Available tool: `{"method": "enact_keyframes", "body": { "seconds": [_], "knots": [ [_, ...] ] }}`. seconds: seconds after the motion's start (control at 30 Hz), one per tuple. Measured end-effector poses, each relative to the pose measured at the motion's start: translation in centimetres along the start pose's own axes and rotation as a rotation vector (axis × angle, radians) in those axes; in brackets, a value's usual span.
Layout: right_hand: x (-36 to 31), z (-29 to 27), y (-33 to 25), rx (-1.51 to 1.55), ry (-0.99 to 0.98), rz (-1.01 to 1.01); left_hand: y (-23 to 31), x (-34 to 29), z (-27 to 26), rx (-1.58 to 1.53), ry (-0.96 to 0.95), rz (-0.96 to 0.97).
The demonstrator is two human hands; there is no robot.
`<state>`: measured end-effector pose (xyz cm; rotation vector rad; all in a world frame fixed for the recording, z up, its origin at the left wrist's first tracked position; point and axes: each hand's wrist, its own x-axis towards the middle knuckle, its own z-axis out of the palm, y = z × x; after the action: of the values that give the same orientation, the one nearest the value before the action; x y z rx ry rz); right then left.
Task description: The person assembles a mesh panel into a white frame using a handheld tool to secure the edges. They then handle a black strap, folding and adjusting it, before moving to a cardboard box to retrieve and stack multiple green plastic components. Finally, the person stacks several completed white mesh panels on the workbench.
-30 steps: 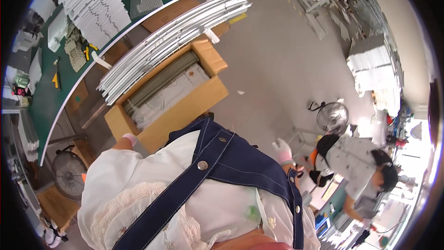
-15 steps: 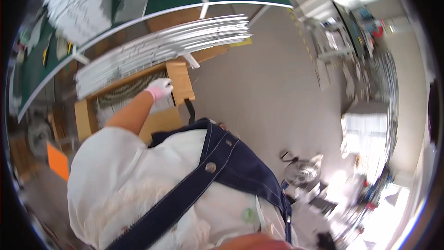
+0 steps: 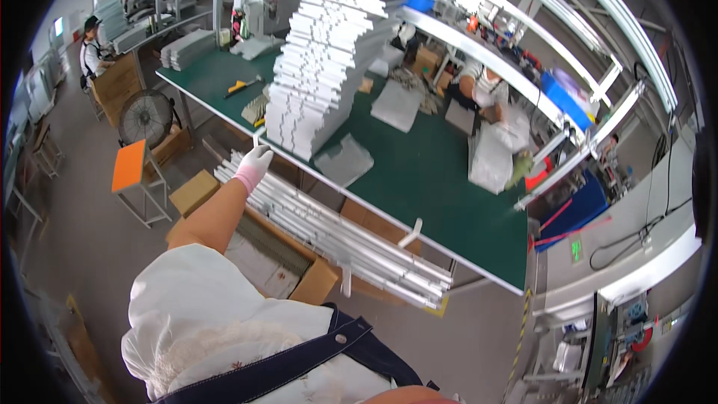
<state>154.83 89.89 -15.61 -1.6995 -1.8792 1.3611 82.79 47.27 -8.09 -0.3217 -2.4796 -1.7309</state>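
My left hand (image 3: 254, 166), in a white glove with a pink cuff, reaches out close to the near edge of the green worktable (image 3: 419, 187). Its fingers are curled closed; whatever they may hold is hidden. Just beyond it, a short white bracket (image 3: 257, 137) sticks out from the table edge; touching or apart, I cannot tell. Beside and below the hand lie long white strips (image 3: 336, 228) along the table front. Under my forearm stands an open cardboard box (image 3: 317, 281) packed with thin grey pieces. My right hand is out of view.
A tall, uneven stack of white panels (image 3: 314, 82) rises from the table. Beyond it, a co-worker (image 3: 482, 86) handles white wrapped packages. A floor fan (image 3: 146, 118) and an orange-topped stand (image 3: 129, 164) are at the left. A second person (image 3: 91, 56) stands farther back.
My view has swung up and left, showing the whole table. My left hand has moved from over the cardboard box to the table edge, its fingers still curled.
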Motion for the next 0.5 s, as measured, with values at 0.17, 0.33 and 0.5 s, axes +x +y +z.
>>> {"method": "enact_keyframes", "body": {
  "seconds": [0.17,0.33,0.5],
  "knots": [
    [5.1,0.6,-3.9,0.125,-0.193,-0.058,8.2,7.7,5.5,-0.065,0.056,0.089],
    [17.0,1.4,-17.4,-0.034,-0.469,-0.040,14.5,15.6,-0.1,0.705,0.365,0.765],
    [27.1,8.3,-36.8,0.137,-0.519,-0.419,21.1,15.7,-5.9,-0.367,0.297,-0.131]
  ]
}}
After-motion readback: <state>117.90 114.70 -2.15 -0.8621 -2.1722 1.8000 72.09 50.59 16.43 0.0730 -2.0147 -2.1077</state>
